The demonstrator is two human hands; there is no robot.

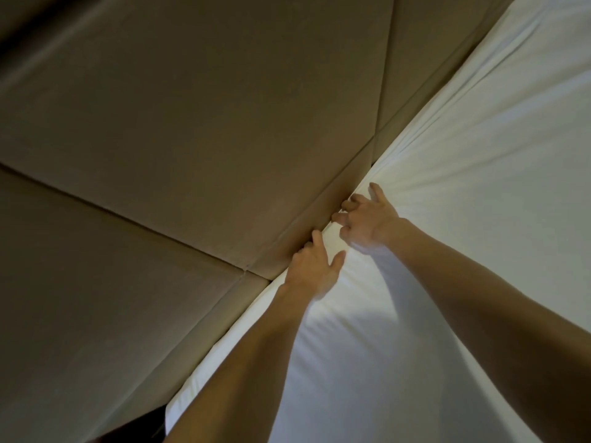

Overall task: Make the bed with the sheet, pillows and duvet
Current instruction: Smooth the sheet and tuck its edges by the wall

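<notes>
- The white sheet [447, 219] lay over the bed, its head edge pressed against the padded headboard [192, 139].
- The left hand [315, 266] sat at that edge with thumb spread on the cloth and forefinger straight. It seemed to be pushing the sheet into the gap, and its other fingers were hidden there.
- The right hand [367, 222], just beside it along the same edge, had its fingers curled into the sheet.
- Creases fanned out from that grip, so it was probably pulling slack toward the headboard for tucking.
- No pillows or duvet were in view; the sheet stage looked unfinished.
</notes>
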